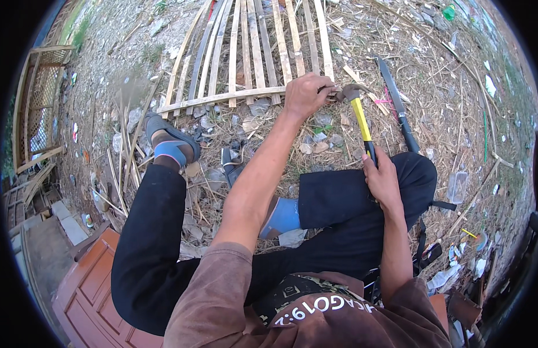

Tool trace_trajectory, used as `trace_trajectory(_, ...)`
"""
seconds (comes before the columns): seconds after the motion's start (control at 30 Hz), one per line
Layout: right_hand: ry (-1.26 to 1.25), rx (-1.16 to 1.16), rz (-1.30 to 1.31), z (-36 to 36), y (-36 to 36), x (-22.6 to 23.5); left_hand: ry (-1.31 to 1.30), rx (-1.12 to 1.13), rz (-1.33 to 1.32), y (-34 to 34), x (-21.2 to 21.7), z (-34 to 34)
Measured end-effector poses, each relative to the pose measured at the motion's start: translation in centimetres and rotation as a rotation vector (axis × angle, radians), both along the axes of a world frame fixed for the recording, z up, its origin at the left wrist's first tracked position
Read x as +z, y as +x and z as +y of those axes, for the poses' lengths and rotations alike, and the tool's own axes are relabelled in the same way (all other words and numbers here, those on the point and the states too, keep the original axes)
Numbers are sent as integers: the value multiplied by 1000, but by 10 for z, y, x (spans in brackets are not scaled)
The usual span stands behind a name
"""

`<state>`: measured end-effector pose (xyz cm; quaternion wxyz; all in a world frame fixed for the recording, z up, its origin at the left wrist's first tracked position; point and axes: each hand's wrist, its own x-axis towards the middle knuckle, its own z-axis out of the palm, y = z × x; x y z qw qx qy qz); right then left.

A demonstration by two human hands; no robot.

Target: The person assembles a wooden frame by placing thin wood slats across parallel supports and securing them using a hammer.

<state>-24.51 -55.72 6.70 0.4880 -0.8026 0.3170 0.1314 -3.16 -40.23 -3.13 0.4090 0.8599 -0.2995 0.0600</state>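
My right hand (pixel 382 177) is wrapped round the black grip of a claw hammer (pixel 362 119) with a yellow and black handle. The hammer's head is close to the fingertips of my left hand (pixel 306 95). That hand is closed over the right end of a bamboo cross strip (pixel 222 97). Something small and dark shows at its fingertips, too small to name. Several long bamboo slats (pixel 254 49) fan away from the cross strip, lying side by side on the ground.
Right of the hammer lies a long machete (pixel 392 87) with a black handle. A clear plastic container (pixel 457 187) and litter are at the right. Far left stands a lattice panel (pixel 42 107); a brown panelled door (pixel 98 290) lies near lower left. Stones and dry grass cover the ground.
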Motion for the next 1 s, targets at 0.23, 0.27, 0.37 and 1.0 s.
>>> trace_trajectory(0.23, -5, 6, -6, 0, 0, -1, 29, -12, 7, 1, -2, 0)
trace_trajectory(0.27, -5, 6, -6, 0, 0, 0, 7, -19, -14, 1, -3, 1)
trace_trajectory(0.37, 10, -5, 3, 0, -1, -1, -21, -31, -47, 1, -3, 2)
trace_trajectory(1.0, -3, 26, -20, -1, 0, -3, -45, -49, -46, 4, 0, 0)
